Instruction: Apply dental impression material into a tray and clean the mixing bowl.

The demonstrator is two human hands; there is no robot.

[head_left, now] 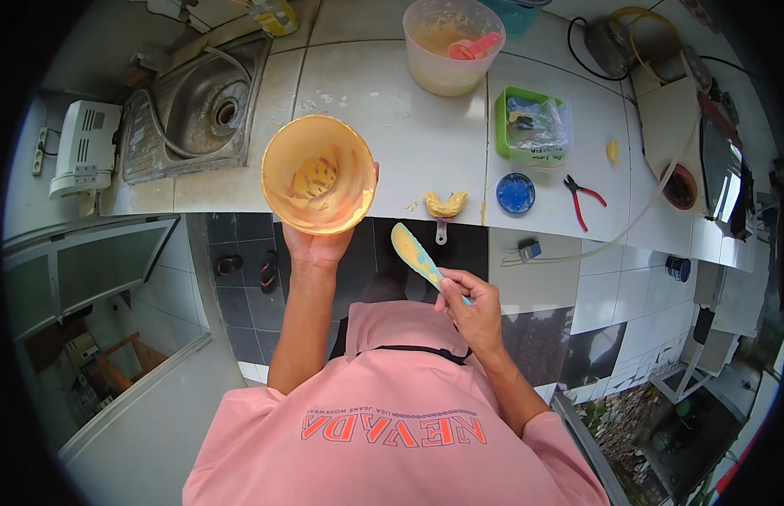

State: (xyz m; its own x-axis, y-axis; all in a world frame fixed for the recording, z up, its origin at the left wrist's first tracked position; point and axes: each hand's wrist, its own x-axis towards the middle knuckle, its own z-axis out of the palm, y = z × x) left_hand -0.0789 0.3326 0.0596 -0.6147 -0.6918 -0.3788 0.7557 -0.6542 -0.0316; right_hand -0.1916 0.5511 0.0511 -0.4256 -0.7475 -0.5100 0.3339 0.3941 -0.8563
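Left hand: your left hand (314, 248) held the bowl from below and behind; most of its fingers were hidden, but a little of them showed past the bowl's right side.
Bowl: the round, deep, yellow-orange bowl (317, 173) was tilted so its mouth faced you, before the front edge of the white tiled counter (383, 126); yellow paste streaked its inner wall and bottom.
Right hand: your right hand (474, 308) had its fingers closed around the spatula's handle.
Spatula: the pale-blue, flat-bladed spatula (417, 255) pointed up and left, yellow paste on its blade, apart from the bowl.
Scoop: 1 small scoop with a pale, holed handle (441, 233) lay at the counter edge, its head heaped with yellow paste (445, 203).
Right of the scoop: you had 1 round blue tub (516, 194), then 1 pair of red-handled pliers (587, 202).
Behind these: 1 bright-green plastic basket (501, 126) held a clear bag.
Bucket: 1 translucent white plastic bucket (442, 80) held 1 pink scoop (476, 47).
Sink: 1 steel sink (189, 110) sat at your left.
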